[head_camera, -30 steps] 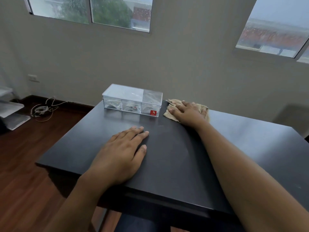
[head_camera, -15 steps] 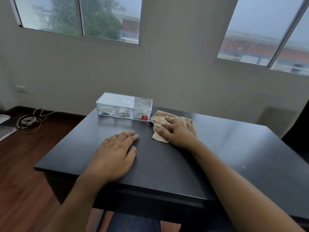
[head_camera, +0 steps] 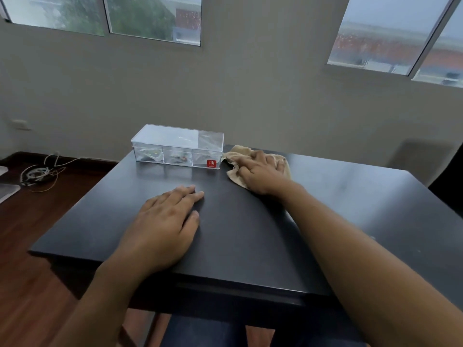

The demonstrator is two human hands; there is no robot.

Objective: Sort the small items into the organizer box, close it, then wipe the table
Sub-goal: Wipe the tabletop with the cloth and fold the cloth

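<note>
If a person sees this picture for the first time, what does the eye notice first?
First, the two bare hands on the dark table: the left hand lies flat near the front edge, and the right hand presses a beige cloth farther back. Just left of the cloth stands the closed clear organizer box, with small items in its compartments.

Small red square sticker [head_camera: 211, 163] on front of clear plastic lidded organizer box [head_camera: 178, 146]. White mark on it; wording too small to read. No other text legible.
</note>
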